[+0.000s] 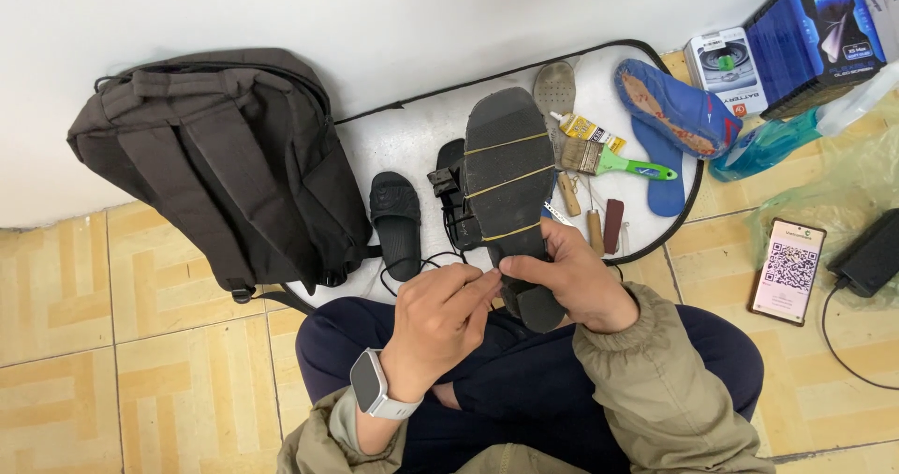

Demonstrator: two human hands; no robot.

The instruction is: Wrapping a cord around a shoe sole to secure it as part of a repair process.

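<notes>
I hold a black sandal [508, 165] sole-up over my lap, with three thin yellowish bands stretched across its sole. My right hand [571, 277] grips it around the narrow heel part. My left hand [440, 319], with a grey smartwatch on the wrist, pinches at the sole's edge near the lowest band. A second black sandal [396, 219] lies on the white mat [412, 137] just beyond my hands.
A dark backpack [225, 165] leans against the wall at left. On the mat lie a glue tube [588, 129], a green-handled brush [618, 163], blue insoles [674, 109] and small tools. Boxes [787, 48], a phone [788, 270] and a black adapter [866, 254] sit at right.
</notes>
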